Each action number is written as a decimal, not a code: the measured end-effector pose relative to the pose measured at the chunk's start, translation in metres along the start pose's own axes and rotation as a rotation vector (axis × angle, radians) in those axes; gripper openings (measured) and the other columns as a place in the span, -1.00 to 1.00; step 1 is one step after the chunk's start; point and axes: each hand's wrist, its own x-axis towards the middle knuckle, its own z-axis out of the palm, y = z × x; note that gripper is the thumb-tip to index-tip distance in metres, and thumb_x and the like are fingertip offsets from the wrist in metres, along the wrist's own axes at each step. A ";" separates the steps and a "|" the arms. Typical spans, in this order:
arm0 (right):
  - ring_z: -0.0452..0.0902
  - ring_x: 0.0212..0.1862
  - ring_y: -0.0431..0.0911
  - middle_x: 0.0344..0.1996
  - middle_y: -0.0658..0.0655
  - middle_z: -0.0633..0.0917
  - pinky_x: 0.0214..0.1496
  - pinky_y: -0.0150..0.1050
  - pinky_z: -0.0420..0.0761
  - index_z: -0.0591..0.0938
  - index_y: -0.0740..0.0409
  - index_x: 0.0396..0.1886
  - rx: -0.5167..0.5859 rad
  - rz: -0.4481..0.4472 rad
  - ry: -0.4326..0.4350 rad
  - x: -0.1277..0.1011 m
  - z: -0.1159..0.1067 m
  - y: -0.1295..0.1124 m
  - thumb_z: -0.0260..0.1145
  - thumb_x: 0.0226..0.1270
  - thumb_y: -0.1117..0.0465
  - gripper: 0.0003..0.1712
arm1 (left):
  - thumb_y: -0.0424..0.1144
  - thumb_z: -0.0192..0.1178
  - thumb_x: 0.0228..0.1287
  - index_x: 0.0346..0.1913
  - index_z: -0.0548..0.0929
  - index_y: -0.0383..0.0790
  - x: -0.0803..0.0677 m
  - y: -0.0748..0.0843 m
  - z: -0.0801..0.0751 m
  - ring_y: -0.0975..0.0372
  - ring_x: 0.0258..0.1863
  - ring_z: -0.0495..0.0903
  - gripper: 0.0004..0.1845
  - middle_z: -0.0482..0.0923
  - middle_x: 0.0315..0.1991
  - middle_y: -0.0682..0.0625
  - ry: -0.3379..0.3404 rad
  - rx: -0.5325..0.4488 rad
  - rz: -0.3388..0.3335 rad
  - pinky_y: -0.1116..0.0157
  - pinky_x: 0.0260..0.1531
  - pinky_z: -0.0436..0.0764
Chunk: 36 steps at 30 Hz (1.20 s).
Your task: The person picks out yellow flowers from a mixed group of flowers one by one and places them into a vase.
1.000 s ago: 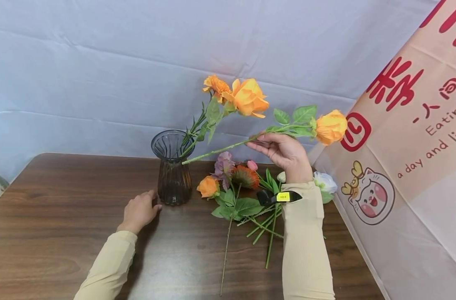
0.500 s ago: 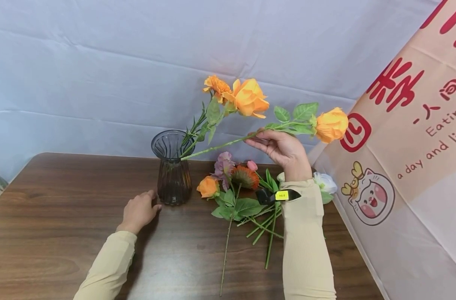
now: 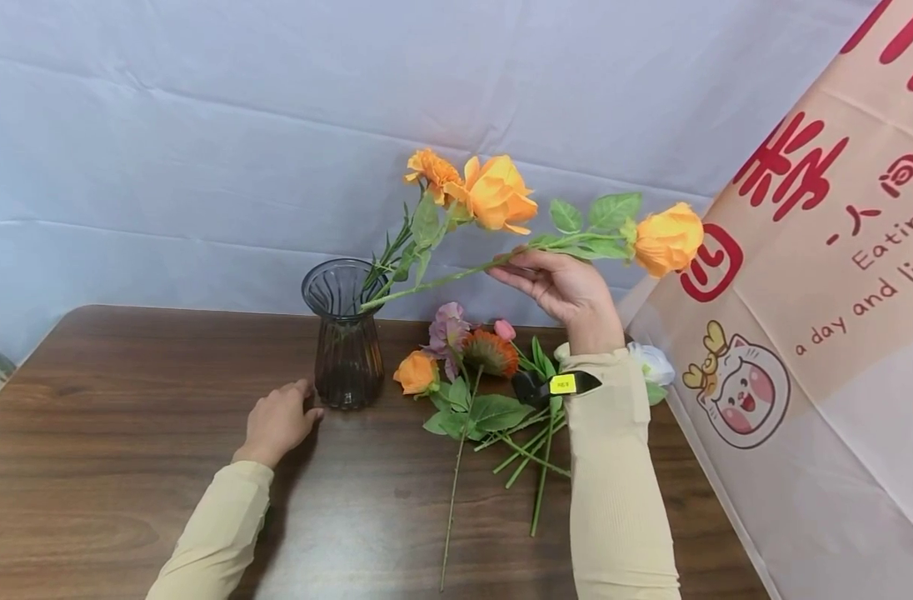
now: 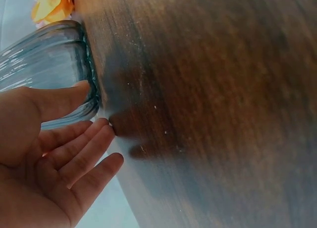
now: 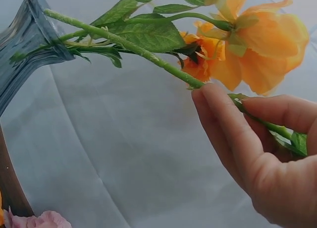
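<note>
- Wooden table stands before a pale cloth backdrop.
- Right hand pinches an orange rose stem, its cut end at the vase mouth.
- Left hand rests relaxed, thumb touching the vase base.
- Loose flowers lie beside the vase.

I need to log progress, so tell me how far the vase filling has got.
Done: two orange flowers stand in the vase. In hand: right hand pinches an orange rose stem, its tip at the rim; left hand touches the vase base. Left: loose flowers on the table.
</note>
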 end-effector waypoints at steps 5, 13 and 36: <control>0.57 -0.16 0.18 -0.31 0.42 0.53 0.06 -0.03 0.44 0.51 0.49 -0.47 -0.039 0.017 -0.001 0.003 0.004 0.002 -0.11 0.31 0.58 -0.73 | -0.21 0.26 0.14 -0.01 0.50 -0.46 0.000 0.000 0.000 -0.18 -0.32 0.55 -0.56 0.55 -0.13 -0.32 -0.002 0.001 -0.001 -0.05 -0.37 0.51; 0.60 -0.22 0.14 -0.39 0.36 0.59 -0.06 -0.09 0.54 0.58 0.45 -0.49 -0.137 -0.016 -0.039 0.006 0.010 0.008 -0.13 0.31 0.59 -0.65 | -0.21 0.26 0.14 0.01 0.49 -0.46 0.001 0.000 0.000 -0.18 -0.32 0.55 -0.55 0.55 -0.13 -0.32 0.006 0.002 0.000 -0.06 -0.37 0.51; 0.65 -0.36 0.00 -0.47 0.23 0.67 -0.10 -0.05 0.56 0.59 0.33 -0.45 -0.562 -0.090 -0.130 0.016 0.027 0.036 -0.01 0.29 0.56 -0.74 | -0.20 0.26 0.14 -0.05 0.51 -0.45 0.001 0.000 0.001 -0.19 -0.31 0.54 -0.59 0.55 -0.16 -0.33 0.009 0.000 -0.013 -0.07 -0.37 0.51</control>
